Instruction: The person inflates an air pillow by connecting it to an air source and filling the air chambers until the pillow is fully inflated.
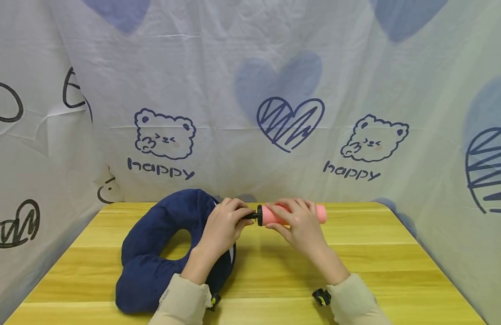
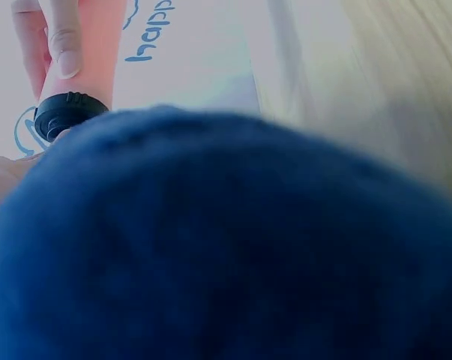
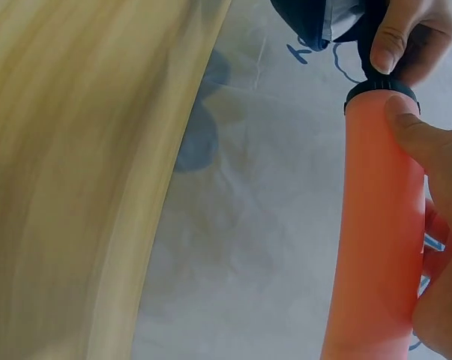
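Observation:
A navy U-shaped neck pillow (image 1: 153, 234) lies on the left half of the table and fills much of the left wrist view, blurred. My left hand (image 1: 225, 223), over the pillow's right side, pinches the narrow black nozzle end (image 1: 250, 215) of a pink hand pump (image 1: 321, 214). Around the pump's pink barrel (image 3: 375, 225) curl the fingers of my right hand (image 1: 299, 223), thumb near the black cap (image 3: 383, 88). The pump lies level in the head view, nozzle toward the pillow. Whether the nozzle sits inside a pillow valve is hidden by my left fingers.
The wooden table (image 1: 376, 253) ends at a hanging printed cloth (image 1: 226, 149) with hearts and bears. Similar cloth hangs on both sides. Small black wrist devices (image 1: 321, 297) sit at the sleeve cuffs.

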The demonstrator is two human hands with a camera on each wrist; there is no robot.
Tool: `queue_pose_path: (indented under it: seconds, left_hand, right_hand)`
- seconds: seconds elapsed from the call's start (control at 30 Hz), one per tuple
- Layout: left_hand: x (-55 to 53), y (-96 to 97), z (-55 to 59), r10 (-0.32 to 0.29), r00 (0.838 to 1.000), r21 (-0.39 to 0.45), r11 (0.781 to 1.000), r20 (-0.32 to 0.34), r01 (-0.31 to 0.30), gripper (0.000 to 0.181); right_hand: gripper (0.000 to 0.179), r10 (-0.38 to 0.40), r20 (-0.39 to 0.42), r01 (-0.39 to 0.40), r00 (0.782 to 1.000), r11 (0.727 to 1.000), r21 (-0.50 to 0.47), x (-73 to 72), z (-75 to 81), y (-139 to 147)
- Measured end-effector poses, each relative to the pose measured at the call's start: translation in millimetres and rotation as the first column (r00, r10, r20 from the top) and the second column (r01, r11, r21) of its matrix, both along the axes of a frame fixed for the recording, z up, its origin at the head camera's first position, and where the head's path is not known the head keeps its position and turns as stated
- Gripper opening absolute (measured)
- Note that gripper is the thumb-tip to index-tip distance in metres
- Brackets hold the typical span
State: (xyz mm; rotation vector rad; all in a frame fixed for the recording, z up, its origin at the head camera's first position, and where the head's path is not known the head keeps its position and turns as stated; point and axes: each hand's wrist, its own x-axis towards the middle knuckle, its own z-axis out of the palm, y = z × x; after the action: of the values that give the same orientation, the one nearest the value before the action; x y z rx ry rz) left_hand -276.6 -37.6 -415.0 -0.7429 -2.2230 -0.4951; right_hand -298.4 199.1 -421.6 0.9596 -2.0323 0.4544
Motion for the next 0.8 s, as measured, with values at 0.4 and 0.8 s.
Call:
queue_pose_path:
  seconds: [0.4, 0.8]
  left_hand:
    - [-2.6, -10.9, 2.9, 0.053, 0.999, 0.007, 0.999, -0.001, -0.053, 0.021]
    - [-12.3, -34.6, 6.7, 0.114, 0.991, 0.041, 0.992, 0.074, -0.118, 0.020]
  right_hand:
    - [0.052, -0.056, 0.082, 0.057, 0.995, 0.998, -0.005, -3.2, 5.0, 10.4]
    - [0.053, -0.117, 0.161, 0.123, 0.980, 0.992, -0.026, -13.9, 12.5, 27.4]
